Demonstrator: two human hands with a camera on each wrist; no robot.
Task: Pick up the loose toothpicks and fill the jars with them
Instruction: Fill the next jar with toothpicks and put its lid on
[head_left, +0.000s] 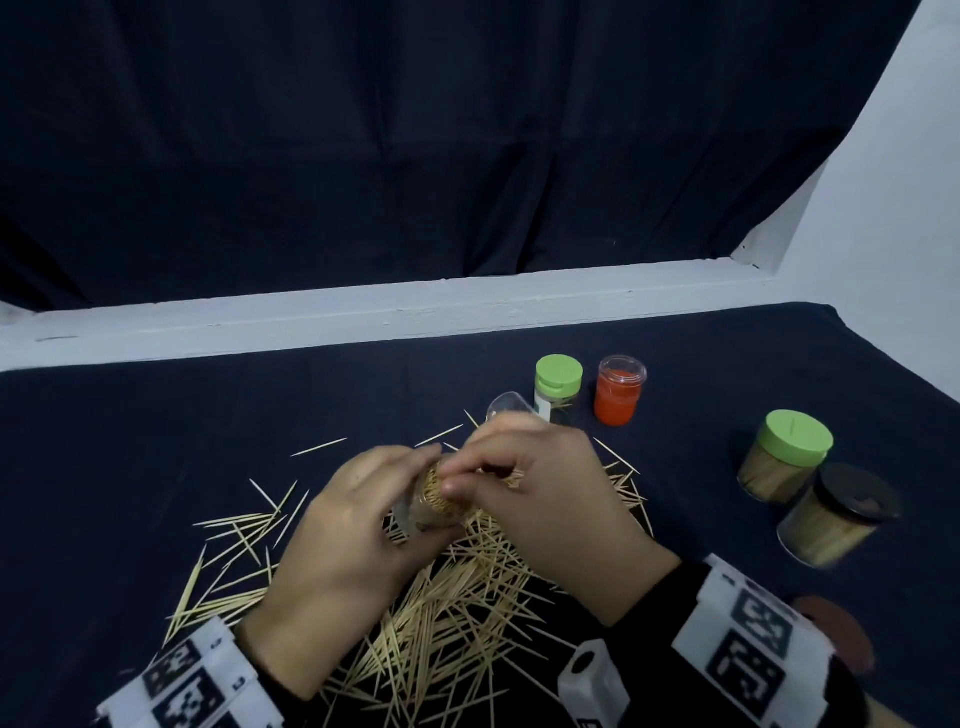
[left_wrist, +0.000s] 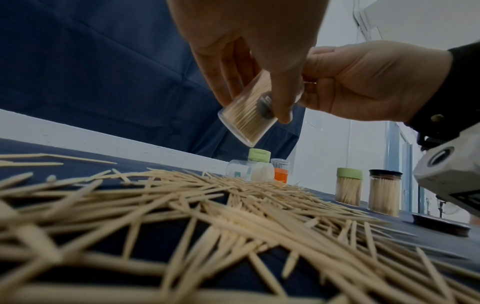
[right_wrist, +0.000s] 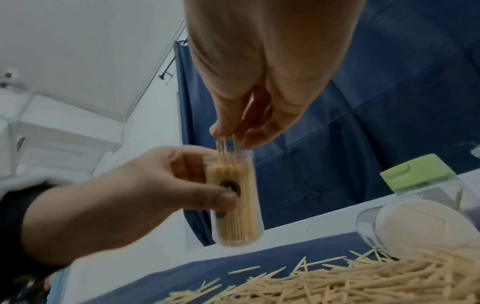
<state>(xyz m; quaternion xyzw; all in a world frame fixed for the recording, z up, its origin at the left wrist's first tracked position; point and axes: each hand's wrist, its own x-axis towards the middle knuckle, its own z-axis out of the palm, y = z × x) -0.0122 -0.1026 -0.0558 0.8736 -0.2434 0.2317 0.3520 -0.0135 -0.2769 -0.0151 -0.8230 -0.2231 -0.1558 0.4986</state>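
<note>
Jar (right_wrist: 235, 199) filling, above toothpick pile (head_left: 457, 597)
Left hand (head_left: 348, 540) grips clear jar's wall; right hand (head_left: 540, 493) pinches toothpicks (right_wrist: 226, 144) at its mouth. Light, stiff, likely splay; pinch mid-bundle.

- The table cloth (head_left: 156, 467) was dark navy.
- Pale tan toothpicks (head_left: 457, 613) lay on it.
- Beside them stood an orange jar (head_left: 617, 395) and a green-lidded jar (head_left: 787, 457).

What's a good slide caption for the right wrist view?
Right hand feeds toothpicks into the clear jar held by the left hand.
</note>
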